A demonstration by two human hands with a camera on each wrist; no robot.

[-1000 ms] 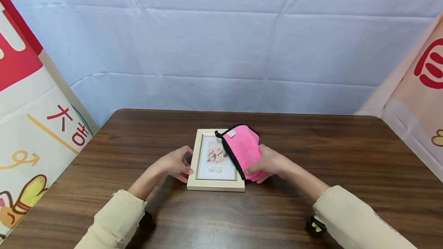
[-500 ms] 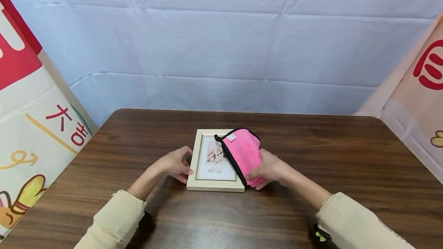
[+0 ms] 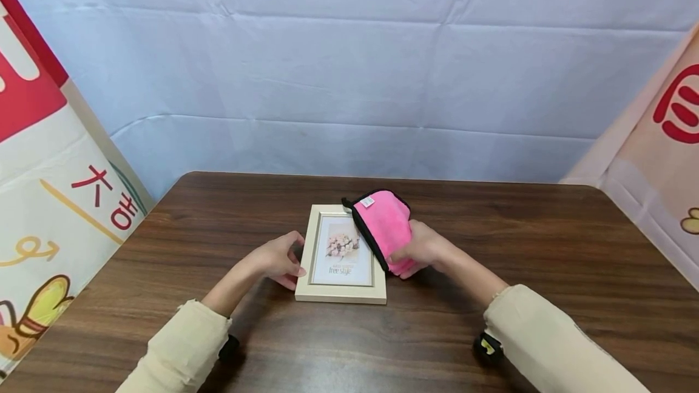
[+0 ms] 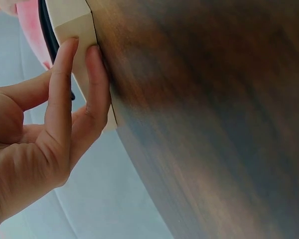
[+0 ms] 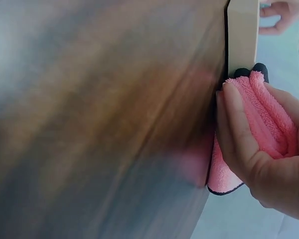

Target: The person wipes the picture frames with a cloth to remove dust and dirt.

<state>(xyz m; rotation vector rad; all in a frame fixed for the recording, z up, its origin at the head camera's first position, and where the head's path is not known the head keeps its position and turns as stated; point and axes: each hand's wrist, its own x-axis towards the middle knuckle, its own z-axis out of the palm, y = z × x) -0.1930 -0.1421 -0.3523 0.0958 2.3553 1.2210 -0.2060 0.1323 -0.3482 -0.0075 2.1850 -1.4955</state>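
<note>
The cream picture frame (image 3: pixel 341 293) lies face up on the dark wood-grain table (image 3: pixel 327 350); take it as the centre of the clock. At nine o'clock the left hand (image 3: pixel 278 261) holds the frame's edge, fingertips against the side wall and thumb at the rim. At three o'clock the right hand (image 3: pixel 422 249) grips a bunched pink microfibre cloth (image 3: pixel 384 220), gathered between thumb and fingers.

The cloth is what stands in the way: from one to four o'clock it lies over the frame's corner and much of that side. The right hand in turn hides part of the cloth. Its black trim slants beside the blossom print (image 3: pixel 342 246), which shows above the words "free style". A black hanging loop (image 3: pixel 347 203) reaches over the frame's edge at twelve, near a white label (image 3: pixel 367 202).

Cream sleeves come in from seven and four o'clock, each with a black wrist device (image 3: pixel 488 345) beneath it. Beyond the table, a creased pale-blue backdrop (image 3: pixel 349 77) fills twelve o'clock; a cartoon-printed banner (image 3: pixel 60 199) hangs at ten, and a peach banner (image 3: pixel 655 165) with red lettering stands between two and three.
</note>
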